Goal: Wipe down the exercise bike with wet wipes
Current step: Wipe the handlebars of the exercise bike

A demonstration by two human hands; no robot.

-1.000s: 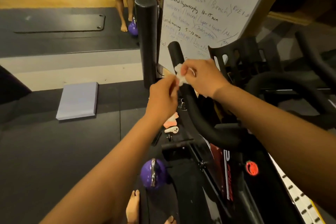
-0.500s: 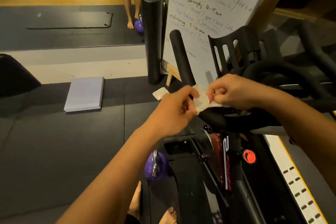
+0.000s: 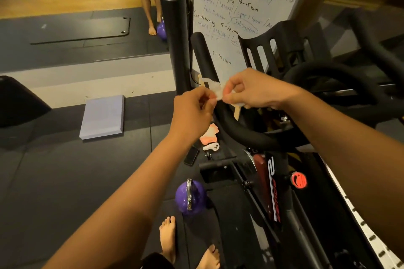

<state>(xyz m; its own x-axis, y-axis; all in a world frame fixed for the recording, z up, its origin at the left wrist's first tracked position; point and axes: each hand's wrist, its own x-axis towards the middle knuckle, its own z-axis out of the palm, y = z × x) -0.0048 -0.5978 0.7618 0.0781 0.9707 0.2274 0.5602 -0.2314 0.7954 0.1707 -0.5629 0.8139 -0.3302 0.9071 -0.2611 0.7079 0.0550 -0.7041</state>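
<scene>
Nearest, two bare feet [image 3: 168, 238] stand on the dark floor mat [image 3: 65, 181] just left of the exercise bike [image 3: 275, 194]. A purple kettlebell [image 3: 190, 197] with a chrome handle sits on the floor beside the bike's front base. A round red knob [image 3: 298, 180] shows on the bike's black post. Further ahead, against the left of the bike's base, a dark phone [image 3: 191, 155], a small white object [image 3: 211, 147] and a pink packet [image 3: 209, 133] lie close together.

Above these, both hands are raised over the bike's left handlebar [image 3: 236, 126]. The left hand [image 3: 192, 116] pinches one edge of the wet wipe [image 3: 215, 88] between thumb and fingertips. The right hand [image 3: 251, 89] pinches the other edge, its remaining fingers curled. The wipe is a small crumpled white piece held between the two hands, just above the curved black bar. Whether it touches the bar cannot be told.

Well to the left of the bike, a pale grey flat pad [image 3: 102, 117] lies on the floor. Just beyond the handlebar's tip stands an upright black foam roller [image 3: 175, 39]. Behind the bike's slotted black holder [image 3: 269, 50] leans a whiteboard [image 3: 240, 2] with handwritten workout notes. Farthest from the bike, a mirror [image 3: 65, 28] shows a person's bare legs.
</scene>
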